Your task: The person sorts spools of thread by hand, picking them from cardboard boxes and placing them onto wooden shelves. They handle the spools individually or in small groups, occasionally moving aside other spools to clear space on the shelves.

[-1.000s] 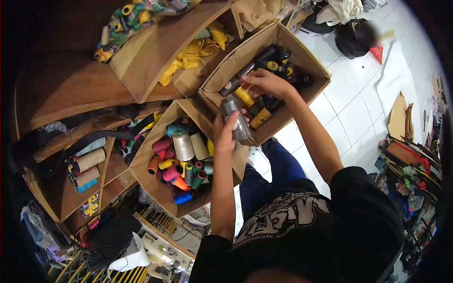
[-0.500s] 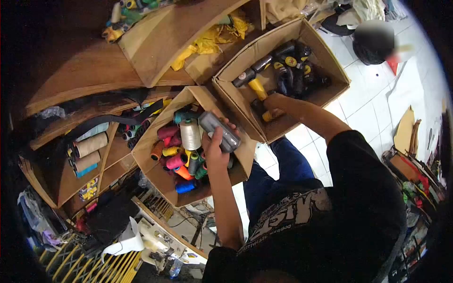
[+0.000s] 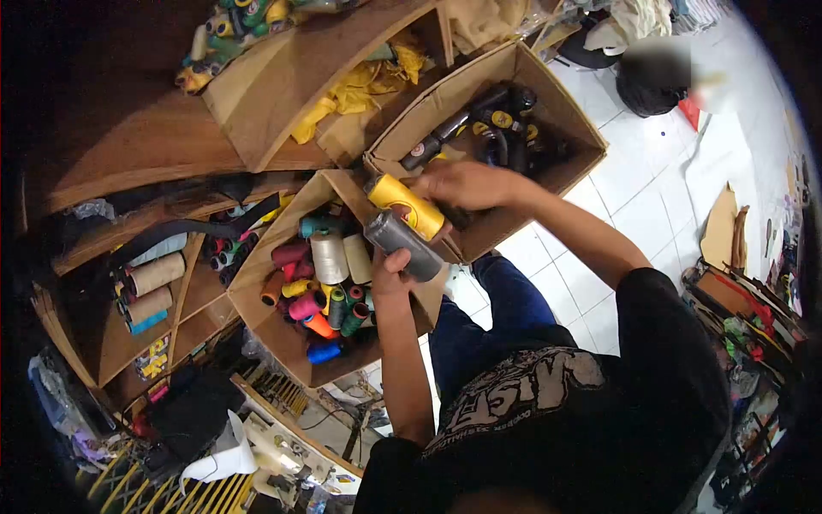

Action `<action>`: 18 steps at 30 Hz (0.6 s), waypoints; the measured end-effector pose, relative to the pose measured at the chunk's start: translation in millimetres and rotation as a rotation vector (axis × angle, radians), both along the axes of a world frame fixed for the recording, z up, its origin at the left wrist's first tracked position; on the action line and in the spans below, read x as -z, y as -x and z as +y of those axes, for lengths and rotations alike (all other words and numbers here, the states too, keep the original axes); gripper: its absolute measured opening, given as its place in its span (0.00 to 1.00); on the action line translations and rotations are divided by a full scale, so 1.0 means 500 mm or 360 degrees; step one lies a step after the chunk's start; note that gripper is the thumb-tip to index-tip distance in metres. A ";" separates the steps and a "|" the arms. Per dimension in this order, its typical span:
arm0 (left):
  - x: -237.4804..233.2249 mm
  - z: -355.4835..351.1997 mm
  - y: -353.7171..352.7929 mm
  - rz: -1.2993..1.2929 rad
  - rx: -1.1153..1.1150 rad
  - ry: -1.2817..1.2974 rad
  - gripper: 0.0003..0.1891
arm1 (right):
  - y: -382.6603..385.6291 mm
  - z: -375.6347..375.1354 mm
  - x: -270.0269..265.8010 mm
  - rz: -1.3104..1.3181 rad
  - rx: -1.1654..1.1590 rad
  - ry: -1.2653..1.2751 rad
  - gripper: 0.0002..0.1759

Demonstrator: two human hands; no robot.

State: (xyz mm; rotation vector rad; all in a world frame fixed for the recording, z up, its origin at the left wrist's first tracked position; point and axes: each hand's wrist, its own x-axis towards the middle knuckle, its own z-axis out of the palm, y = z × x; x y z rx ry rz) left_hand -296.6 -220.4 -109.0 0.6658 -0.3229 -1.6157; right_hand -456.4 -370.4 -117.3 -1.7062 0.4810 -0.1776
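Observation:
My left hand [image 3: 393, 272] is closed around a dark grey thread spool [image 3: 402, 247], held over the edge of the box of coloured spools [image 3: 282, 343]. Right beside it, my right hand [image 3: 462, 185] grips a yellow thread spool [image 3: 404, 206] with a round label on its side. The two spools lie nearly parallel, close together. Below them, a large silvery-white thread cone [image 3: 330, 259] stands among red, pink, orange, green and blue spools. Behind my right hand, a second cardboard box [image 3: 569, 128] holds several black spools [image 3: 514, 141], some with yellow labels.
Wooden shelves [image 3: 154, 163] on the left carry beige spools [image 3: 158, 272] and yellow plastic [image 3: 351, 90]. What looks like a sewing machine [image 3: 274, 445] is at lower left. A person's dark-haired head [image 3: 651, 86] shows at upper right above white floor tiles [image 3: 634, 171]. Cluttered materials [image 3: 745, 334] line the right side.
My right hand has come out of the box of black spools with the yellow spool, up beside the grey one. The grey spool in my left hand has shifted slightly.

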 end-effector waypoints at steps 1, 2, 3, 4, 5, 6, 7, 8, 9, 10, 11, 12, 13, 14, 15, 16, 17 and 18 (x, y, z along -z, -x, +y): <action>0.024 0.025 -0.012 -0.0062 -0.0112 -0.0062 0.35 | -0.004 -0.022 0.045 0.0451 0.0240 -0.0176 0.32; 0.010 0.032 -0.015 -0.0046 -0.0109 -0.0055 0.34 | -0.007 -0.048 0.114 0.0466 0.0417 -0.0073 0.37; -0.012 0.034 -0.014 -0.0029 -0.0101 -0.0050 0.34 | -0.012 -0.064 0.188 0.0576 0.0601 0.0362 0.26; -0.022 0.039 -0.011 -0.0007 -0.0090 -0.0047 0.34 | -0.015 -0.078 0.299 0.0764 0.0602 0.0588 0.20; -0.016 0.047 -0.009 -0.0022 -0.0173 -0.0031 0.36 | -0.022 -0.097 0.445 0.1002 0.0241 0.0808 0.23; -0.013 0.058 -0.013 -0.0038 -0.0197 -0.0029 0.36 | -0.031 -0.094 0.574 0.1082 0.0228 0.0758 0.22; -0.012 0.073 -0.020 -0.0058 -0.0223 -0.0028 0.36 | -0.049 -0.085 0.684 0.1157 0.0213 0.0707 0.22; -0.013 0.088 -0.028 -0.0082 -0.0253 -0.0031 0.36 | -0.075 -0.074 0.739 0.1228 0.0192 0.0651 0.21; -0.030 0.092 -0.027 -0.0086 -0.0290 -0.0057 0.36 | -0.079 -0.056 0.671 0.1210 0.0449 0.0244 0.21; -0.041 0.097 -0.029 -0.0109 -0.0326 -0.0069 0.36 | -0.092 -0.035 0.644 0.1232 0.0562 0.0248 0.21; -0.046 0.109 -0.033 -0.0117 -0.0369 -0.0080 0.35 | -0.100 -0.014 0.627 0.1260 0.0675 0.0253 0.22; -0.052 0.122 -0.037 -0.0127 -0.0411 -0.0089 0.35 | -0.107 0.005 0.635 0.1290 0.0785 0.0257 0.23; -0.052 0.130 -0.043 -0.0136 -0.0445 -0.0089 0.35 | -0.118 0.006 0.611 0.1486 0.1088 -0.0017 0.28; -0.051 0.140 -0.048 -0.0137 -0.0466 -0.0084 0.35 | -0.116 -0.012 0.646 0.1394 0.0853 0.0088 0.30; -0.052 0.146 -0.052 -0.0140 -0.0481 -0.0085 0.35 | -0.099 -0.026 0.751 0.1306 0.0617 0.0181 0.31; -0.052 0.152 -0.056 -0.0137 -0.0494 -0.0078 0.34 | -0.089 -0.038 0.697 0.1289 0.0546 0.0043 0.32; -0.054 0.155 -0.058 -0.0137 -0.0504 -0.0075 0.34 | -0.079 -0.050 0.637 0.1276 0.0476 -0.0097 0.33; -0.055 0.152 -0.061 -0.0127 -0.0500 -0.0061 0.34 | -0.070 -0.063 0.574 0.1267 0.0407 -0.0235 0.33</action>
